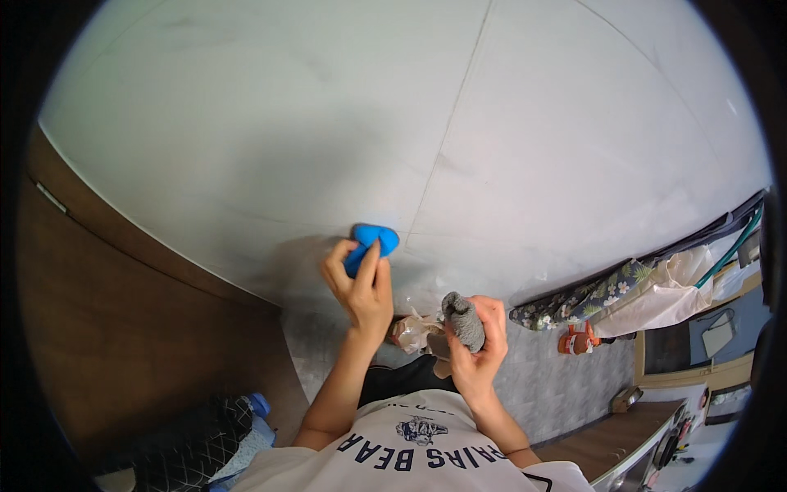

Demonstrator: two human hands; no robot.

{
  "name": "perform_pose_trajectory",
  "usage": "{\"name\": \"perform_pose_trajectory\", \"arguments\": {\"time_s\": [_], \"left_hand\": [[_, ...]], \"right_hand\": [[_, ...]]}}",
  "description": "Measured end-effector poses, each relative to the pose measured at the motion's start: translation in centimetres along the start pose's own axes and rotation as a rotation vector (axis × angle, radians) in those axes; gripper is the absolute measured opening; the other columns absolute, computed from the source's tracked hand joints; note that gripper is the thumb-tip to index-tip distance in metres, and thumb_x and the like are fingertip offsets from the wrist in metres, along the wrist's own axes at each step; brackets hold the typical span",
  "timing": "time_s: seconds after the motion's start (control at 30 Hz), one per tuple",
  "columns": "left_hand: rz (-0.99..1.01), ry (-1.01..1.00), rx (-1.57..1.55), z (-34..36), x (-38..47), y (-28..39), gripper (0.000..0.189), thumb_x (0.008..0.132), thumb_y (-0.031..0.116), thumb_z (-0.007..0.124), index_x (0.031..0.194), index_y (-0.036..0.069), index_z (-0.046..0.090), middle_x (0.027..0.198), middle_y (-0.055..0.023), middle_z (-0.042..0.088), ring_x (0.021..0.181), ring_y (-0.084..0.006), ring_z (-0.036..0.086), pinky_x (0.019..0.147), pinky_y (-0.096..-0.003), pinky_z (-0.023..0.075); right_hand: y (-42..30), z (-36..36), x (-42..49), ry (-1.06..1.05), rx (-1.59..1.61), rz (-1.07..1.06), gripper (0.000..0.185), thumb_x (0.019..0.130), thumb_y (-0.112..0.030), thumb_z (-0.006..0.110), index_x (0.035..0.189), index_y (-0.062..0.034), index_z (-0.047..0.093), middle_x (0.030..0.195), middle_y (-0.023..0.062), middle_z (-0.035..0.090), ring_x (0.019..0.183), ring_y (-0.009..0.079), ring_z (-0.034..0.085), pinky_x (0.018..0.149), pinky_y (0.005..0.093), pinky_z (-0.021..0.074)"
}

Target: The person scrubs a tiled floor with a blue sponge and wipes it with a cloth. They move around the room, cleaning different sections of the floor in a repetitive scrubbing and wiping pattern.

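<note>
My left hand (363,289) grips a small bright blue object (376,240), whose material I cannot tell; it is held up against or very near the pale wall (344,135). To the right and lower, my right hand (482,344) holds a rolled grey cloth (464,323), with the rolled end upward. The two hands are apart. Thin seam lines run across the wall above the blue object, and a soft shadow falls on it to the left.
On the left stands a brown wooden door (135,320). Hanging floral fabric (572,298) and a pale cloth (658,301) are on the right. Plastic bags (413,332) lie low behind my hands. An orange package (577,341) rests on the grey floor (553,393).
</note>
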State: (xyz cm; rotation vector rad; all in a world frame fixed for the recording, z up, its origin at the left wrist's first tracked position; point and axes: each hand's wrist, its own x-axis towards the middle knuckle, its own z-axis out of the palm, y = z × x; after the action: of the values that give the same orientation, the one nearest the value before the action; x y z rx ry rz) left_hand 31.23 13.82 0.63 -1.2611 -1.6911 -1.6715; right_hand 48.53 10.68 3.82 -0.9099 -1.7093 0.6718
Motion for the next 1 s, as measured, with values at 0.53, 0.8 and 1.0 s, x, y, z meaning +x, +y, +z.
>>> {"name": "perform_pose_trajectory", "arguments": {"time_s": [0.53,0.8,1.0], "left_hand": [[0.216,0.254,-0.008,0.4,11.7,2.4,0.032,0.081,0.002,0.07,0.112,0.008,0.075,0.116,-0.0152,0.049,0.105,-0.0338,0.046,0.088,-0.0451,0.0385],[0.159,-0.153,0.066,-1.8,2.0,-0.4,0.025,0.08,0.007,0.074,0.105,0.01,0.076,0.118,-0.0125,0.056,0.108,-0.0318,0.051,0.09,-0.0456,0.0378],[-0.216,-0.155,-0.081,-3.4,-4.3,-5.2,0.019,0.088,0.004,0.069,0.107,0.002,0.073,0.119,-0.0133,0.053,0.111,-0.033,0.05,0.094,-0.0448,0.0404]], "right_hand": [[0.6,0.3,-0.3,0.004,0.044,0.046,0.04,0.074,0.008,0.068,0.114,0.0006,0.065,0.107,0.0136,0.059,0.097,0.0258,0.059,0.085,0.033,0.0482],[-2.9,1.0,6.5,0.102,-0.066,-0.416,0.049,0.07,0.007,0.063,0.118,0.0012,0.065,0.111,0.0184,0.062,0.103,0.0342,0.059,0.092,0.0394,0.0485],[-6.9,2.8,22.4,0.649,-0.563,-1.053,0.057,0.068,0.006,0.06,0.122,-0.0109,0.07,0.117,0.0083,0.056,0.098,0.0275,0.053,0.078,0.0381,0.0451]]}}
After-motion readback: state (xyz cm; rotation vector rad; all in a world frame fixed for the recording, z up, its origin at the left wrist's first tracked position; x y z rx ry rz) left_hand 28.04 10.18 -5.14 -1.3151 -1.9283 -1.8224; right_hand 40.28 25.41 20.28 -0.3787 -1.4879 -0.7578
